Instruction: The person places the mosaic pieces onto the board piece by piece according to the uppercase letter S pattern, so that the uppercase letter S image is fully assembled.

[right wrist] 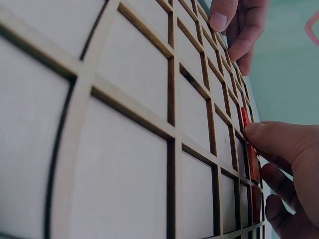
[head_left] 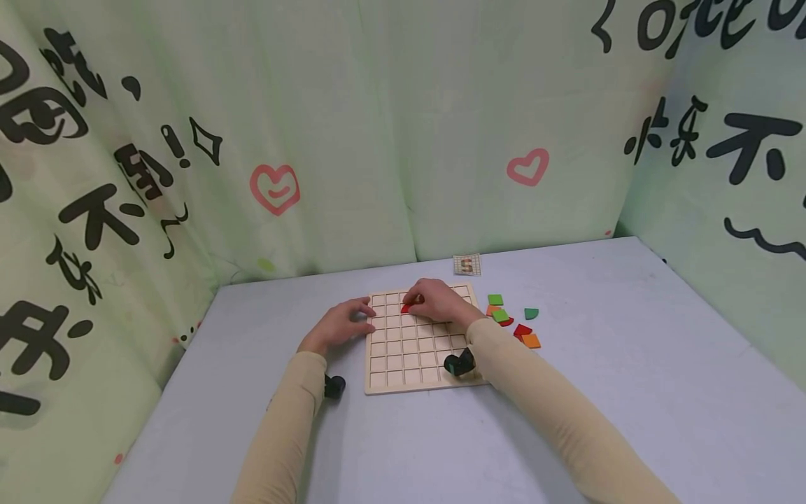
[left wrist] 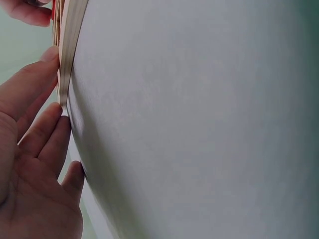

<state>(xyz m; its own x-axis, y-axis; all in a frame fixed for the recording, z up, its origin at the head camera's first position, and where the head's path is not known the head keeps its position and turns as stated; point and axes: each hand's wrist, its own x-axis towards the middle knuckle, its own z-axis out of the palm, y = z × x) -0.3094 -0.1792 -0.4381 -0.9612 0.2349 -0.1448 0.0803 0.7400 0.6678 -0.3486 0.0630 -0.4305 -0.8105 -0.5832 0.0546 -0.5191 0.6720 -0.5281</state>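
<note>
A square wooden grid board point(head_left: 397, 364) lies on the table. My right hand point(head_left: 434, 299) is over its far part and pinches a red tile point(head_left: 405, 309) at a grid cell. In the right wrist view the thumb is against that red tile point(right wrist: 245, 116), and an orange-red tile point(right wrist: 254, 164) and a darker red one point(right wrist: 256, 203) sit in cells beside it. The left hand point(head_left: 341, 323) rests against the board's left edge, its fingers extended; the left wrist view shows thumb and fingertips touching the wooden rim point(left wrist: 72, 35).
Right of the board lie loose tiles: green squares point(head_left: 495, 299), a green rounded piece point(head_left: 532, 313), an orange square point(head_left: 532, 341) and red pieces point(head_left: 521, 330). A small patterned card point(head_left: 467, 264) lies behind the board. Printed curtains point(head_left: 390, 140) border the table point(head_left: 403, 448).
</note>
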